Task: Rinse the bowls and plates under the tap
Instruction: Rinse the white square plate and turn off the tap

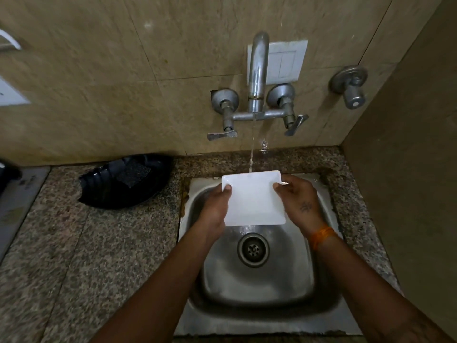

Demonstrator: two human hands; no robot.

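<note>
1. Plate (pixel 254 198), white and rectangular with rounded corners, is held between both hands above the steel sink (pixel 324 288), its far edge under the tap's stream.
2. The left hand (pixel 217 206) grasps the plate's left edge, thumb lying on top near the far corner, the other fingers hidden underneath.
3. The right hand (pixel 296 199) grasps the plate's right edge, thumb on the top surface and fingers curled below; a small tattoo shows on the back of this hand and an orange thread band (pixel 321 236) circles the wrist.
4. A thin stream of water (pixel 252 149) falls from the wall-mounted tap (pixel 257 78), beyond the hands, and meets the plate at its far edge.
5. The sink drain (pixel 253 249) lies just on the near side of the hands, below the plate's near edge.
6. To the left of the left hand, on the speckled granite counter (pixel 74 243), a black plate (pixel 123 181) rests against the tiled wall.
7. Beyond and to the right of the right hand, a separate valve knob (pixel 351 87) sticks out of the wall; a white switch plate (pixel 286 60) sits behind the tap's spout.
</note>
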